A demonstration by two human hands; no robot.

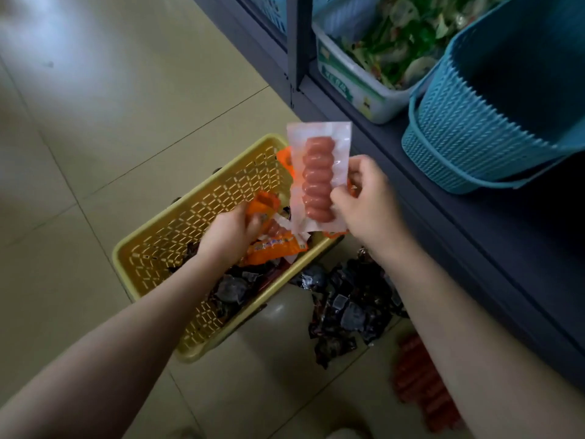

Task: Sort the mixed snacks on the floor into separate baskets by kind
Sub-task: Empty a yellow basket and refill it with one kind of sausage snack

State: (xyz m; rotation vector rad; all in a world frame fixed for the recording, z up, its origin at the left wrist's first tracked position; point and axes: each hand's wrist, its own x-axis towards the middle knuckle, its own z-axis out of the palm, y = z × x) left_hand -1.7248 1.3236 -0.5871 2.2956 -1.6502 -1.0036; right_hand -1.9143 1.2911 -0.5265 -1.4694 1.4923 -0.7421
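Observation:
My right hand [364, 201] pinches a clear vacuum pack of small red sausages [318, 179], held upright above the far end of a yellow plastic basket [177, 223] on the floor. My left hand [231, 232] reaches into that basket and grips an orange snack packet [264, 201]. More orange packets [275, 248] and dark packets [234, 289] lie inside the basket. A heap of dark packets [351, 308] sits on the floor just right of it. Another red sausage pack [418, 384] lies on the floor, partly hidden by my right forearm.
A dark shelf unit [443, 236] runs along the right. On it stand a blue woven basket [493, 115] with a handle and a white tub [357, 90] full of green and white packets. Pale floor tiles [95, 122] stretch to the left.

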